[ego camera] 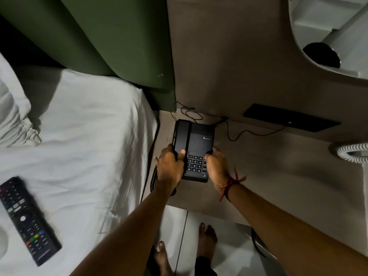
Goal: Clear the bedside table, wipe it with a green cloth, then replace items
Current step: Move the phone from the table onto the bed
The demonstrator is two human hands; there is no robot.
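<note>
Dim bedroom, bed (83, 124) with white sheet on the left, green headboard (111, 36) behind, brown desk (268, 172) beside the bed against the wall. Black telephone (194, 148) sits near the desk's left edge, toward the back, handset in its cradle on the left side. Left hand (171, 166) grips the phone's left side, thumb on top over the handset, fingers wrapped under the edge; right hand (216, 166) holds the right side, fingers closed around it. Thin black cord (249, 134) runs from the phone's back along the desk's rear edge; a coiled handset cord (153, 180) hangs off the left edge. TV remote (27, 218) lies on the bed, well apart. No green cloth visible. Likely clearing or replacing step, cannot tell which. Phone looks rigid plastic, light, smooth; handset is loose and could slip off if tilted, so pinning it with the thumb makes sense. Cords limit how far it travels.
</note>
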